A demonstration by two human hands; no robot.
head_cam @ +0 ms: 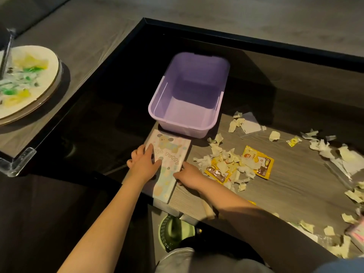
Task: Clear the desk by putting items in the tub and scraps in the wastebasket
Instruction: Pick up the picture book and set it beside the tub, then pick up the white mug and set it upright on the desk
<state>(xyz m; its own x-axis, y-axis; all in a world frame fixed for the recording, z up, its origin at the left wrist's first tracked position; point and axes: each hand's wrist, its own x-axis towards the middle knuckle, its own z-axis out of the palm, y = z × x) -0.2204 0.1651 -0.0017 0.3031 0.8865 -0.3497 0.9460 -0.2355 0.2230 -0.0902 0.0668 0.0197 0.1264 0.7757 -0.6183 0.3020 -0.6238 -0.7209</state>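
A pastel notebook (pixel 171 154) with a puppy picture lies on the desk just in front of the purple tub (pixel 157 107), which holds nothing. My left hand (pixel 144 164) rests on the notebook's left side, fingers spread along its cover. At the notebook's right edge my right hand (pixel 190 176) has its fingers curled against the edge. Torn paper scraps (pixel 222 154) and yellow snack wrappers (pixel 260 162) are strewn to the right. A green wastebasket (pixel 167 233) stands on the floor under the desk's near edge.
A round plate (pixel 47 62) with green and yellow sweets sits on a side surface at the left. More scraps (pixel 350 196) and clear plastic lie along the desk's right side. The desk has a black frame (pixel 216 32). A pink item (pixel 356 233) pokes in at the far right.
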